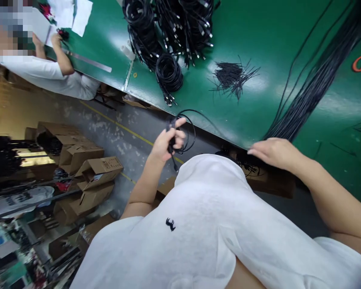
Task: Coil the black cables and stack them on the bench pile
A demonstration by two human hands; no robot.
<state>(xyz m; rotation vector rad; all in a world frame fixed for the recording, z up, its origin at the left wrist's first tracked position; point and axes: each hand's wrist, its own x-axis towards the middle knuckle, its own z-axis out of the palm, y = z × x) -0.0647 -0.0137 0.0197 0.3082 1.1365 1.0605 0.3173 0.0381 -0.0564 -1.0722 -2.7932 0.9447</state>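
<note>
My left hand [168, 141] is closed round a coiled black cable [185, 132], held off the table's edge above the floor; a plug end hangs below the fist. My right hand [273, 152] lies palm down with fingers stretched out at the edge of the green table [258, 32], holding nothing. It rests near the lower end of a long bundle of straight black cables [313, 84] that runs up to the far right. A small heap of black twist ties [231, 76] lies on the table beyond my hands.
Bundled coils of finished black cables [168, 40] are piled at the table's far side. Another person in white [48, 72] sits at the left end, hand on papers beside a metal ruler [87, 61]. Cardboard boxes [84, 172] stand on the floor at left.
</note>
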